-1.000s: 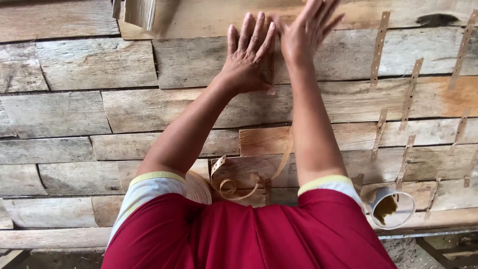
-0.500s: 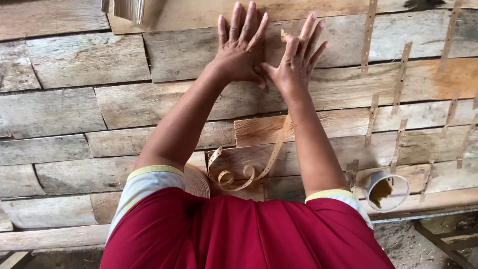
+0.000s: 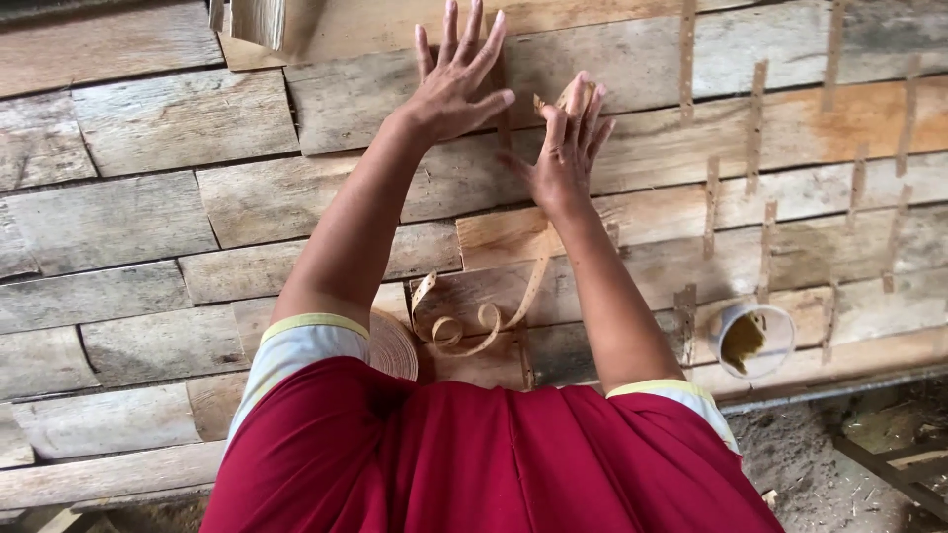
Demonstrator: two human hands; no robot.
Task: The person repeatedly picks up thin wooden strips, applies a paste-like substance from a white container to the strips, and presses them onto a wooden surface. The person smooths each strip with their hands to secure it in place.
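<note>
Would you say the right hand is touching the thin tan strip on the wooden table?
Touching: in the head view the right hand pinches the strip, whose end shows between its fingertips.

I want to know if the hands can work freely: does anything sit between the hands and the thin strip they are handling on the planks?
Nothing visible does. The right hand already touches the thin strip, which runs down under it to loose curls. The left hand lies flat on the wooden planks beside it. The white cup stands off to the right.
</note>
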